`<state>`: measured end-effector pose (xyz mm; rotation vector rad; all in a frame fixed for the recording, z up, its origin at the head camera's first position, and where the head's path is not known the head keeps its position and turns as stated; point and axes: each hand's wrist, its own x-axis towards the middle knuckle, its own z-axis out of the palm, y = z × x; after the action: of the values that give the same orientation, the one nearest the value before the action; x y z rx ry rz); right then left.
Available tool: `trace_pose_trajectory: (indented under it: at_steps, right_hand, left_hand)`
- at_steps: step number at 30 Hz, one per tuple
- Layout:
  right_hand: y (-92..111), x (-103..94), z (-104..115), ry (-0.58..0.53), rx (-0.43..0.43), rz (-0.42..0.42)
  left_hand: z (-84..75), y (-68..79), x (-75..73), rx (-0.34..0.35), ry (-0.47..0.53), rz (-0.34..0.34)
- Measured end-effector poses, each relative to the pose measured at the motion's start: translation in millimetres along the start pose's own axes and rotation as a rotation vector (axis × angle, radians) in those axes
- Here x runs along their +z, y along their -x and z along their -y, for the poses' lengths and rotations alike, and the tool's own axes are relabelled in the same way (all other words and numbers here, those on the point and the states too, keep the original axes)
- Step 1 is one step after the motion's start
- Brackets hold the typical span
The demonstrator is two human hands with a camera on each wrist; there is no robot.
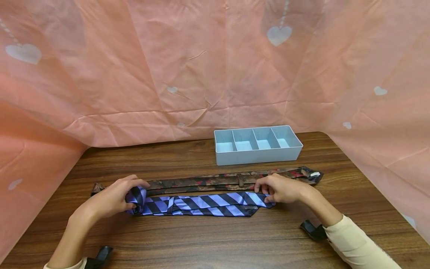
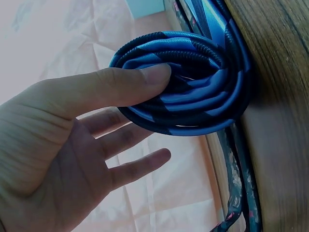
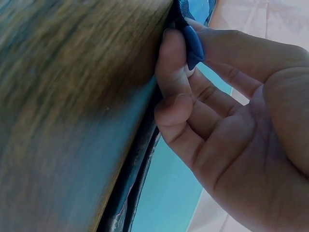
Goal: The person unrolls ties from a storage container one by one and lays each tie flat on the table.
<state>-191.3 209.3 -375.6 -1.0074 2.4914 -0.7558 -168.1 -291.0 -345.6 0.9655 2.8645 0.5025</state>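
A blue and black striped necktie [image 1: 215,204] lies across the table, its left part wound into a roll [image 2: 193,104]. My left hand [image 1: 112,196] grips that roll between thumb and fingers, the thumb pressing on its side in the left wrist view. At the tie's other end, my right hand [image 1: 280,188] pinches the tip between thumb and fingertips. Just behind lies a brown floral necktie [image 1: 201,182] with red patches, stretched out flat. The left hand covers a stretch near its left end, and the right hand covers part of its right portion.
A light blue box [image 1: 258,157] with several compartments stands at the back of the wooden table [image 1: 188,243]. Peach fabric [image 1: 201,74] with pale hearts hangs behind and at both sides. Black straps [image 1: 314,229] show at the wrists.
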Motion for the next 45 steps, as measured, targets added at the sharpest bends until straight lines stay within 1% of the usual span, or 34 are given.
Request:
trace_pose_trajectory:
  at_steps: [6,11,20,26,32,37,45]
  right_hand:
    - [0.1,-0.2,-0.4,-0.007,-0.003,0.005]
    - [0.1,-0.2,-1.0,-0.012,-0.009,0.010]
    - [0.1,-0.5,-0.6,-0.016,-0.008,0.010]
    - [0.1,-0.4,-0.3,-0.019,0.001,0.012]
    - [0.4,0.2,-0.4,-0.018,0.003,0.010]
    - [0.4,0.2,-0.5,-0.015,0.004,0.009]
    - [0.3,0.2,-0.7,-0.021,0.005,0.011]
  left_hand:
    - [2.2,1.4,0.2,-0.019,-0.001,0.013]
    - [1.4,-0.5,1.7,-0.033,0.013,0.038]
    - [0.3,-2.7,5.6,-0.056,0.029,0.055]
    - [-0.2,-2.9,6.1,-0.080,0.032,0.046]
    - [-0.1,-3.2,6.7,-0.083,0.022,0.036]
    - [1.0,-0.8,3.8,-0.103,0.012,0.026]
    - [1.7,2.2,0.4,-0.132,-0.011,0.032]
